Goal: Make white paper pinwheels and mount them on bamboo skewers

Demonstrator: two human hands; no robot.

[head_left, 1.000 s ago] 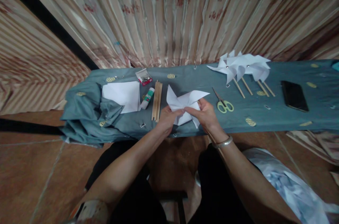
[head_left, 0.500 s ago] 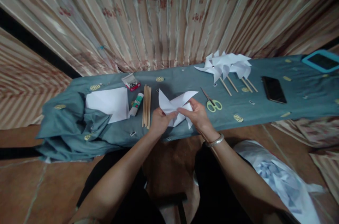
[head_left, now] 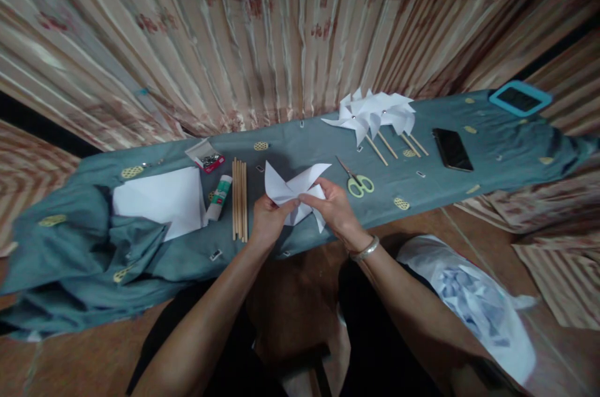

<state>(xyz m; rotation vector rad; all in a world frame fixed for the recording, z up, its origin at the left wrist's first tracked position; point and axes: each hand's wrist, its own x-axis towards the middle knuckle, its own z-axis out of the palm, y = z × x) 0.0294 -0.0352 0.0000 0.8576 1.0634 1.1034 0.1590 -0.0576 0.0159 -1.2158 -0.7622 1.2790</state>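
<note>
Between my hands is a white paper pinwheel without a stick, held just above the cloth-covered table. My left hand grips its left side, thumb pressed at the centre. From the right, my right hand pinches it, its thumb also at the centre. Both thumbs hide the middle of the paper. Left of my left hand lie several wooden sticks side by side and a glue stick. Scissors with green handles rest right of my right hand.
White paper sheets and an open box of pins lie at left. Several pinwheels on sticks lie at the back right, near a phone and a blue-framed tablet. A plastic bag of paper scraps stands on the floor.
The view has turned, so the table's things sit further left in the picture. Both hands keep the same hold on the paper pinwheel.
</note>
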